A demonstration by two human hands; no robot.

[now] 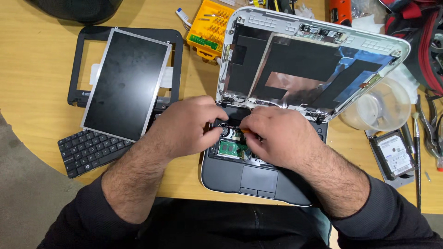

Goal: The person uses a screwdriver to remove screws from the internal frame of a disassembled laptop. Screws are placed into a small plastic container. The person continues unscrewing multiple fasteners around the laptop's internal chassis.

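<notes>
A small opened laptop (pixel 258 177) lies in front of me, its keyboard removed and its green circuit board (pixel 229 148) bare. Its white lid shell (pixel 314 60) stands tilted back with no screen in it. My left hand (pixel 189 127) rests on the left side of the open bay, fingers curled next to a small round fan. My right hand (pixel 272 133) pinches a thin screwdriver (pixel 240 129) with an orange grip, tip pointing left toward the fan.
A loose screen panel (pixel 124 83) lies on a black bezel (pixel 85 64) at the left, over a detached keyboard (pixel 87 152). A yellow bit case (pixel 210 27) sits behind. At the right are a clear plastic cup (pixel 383 108), a hard drive (pixel 394 157) and hand tools (pixel 417 152).
</notes>
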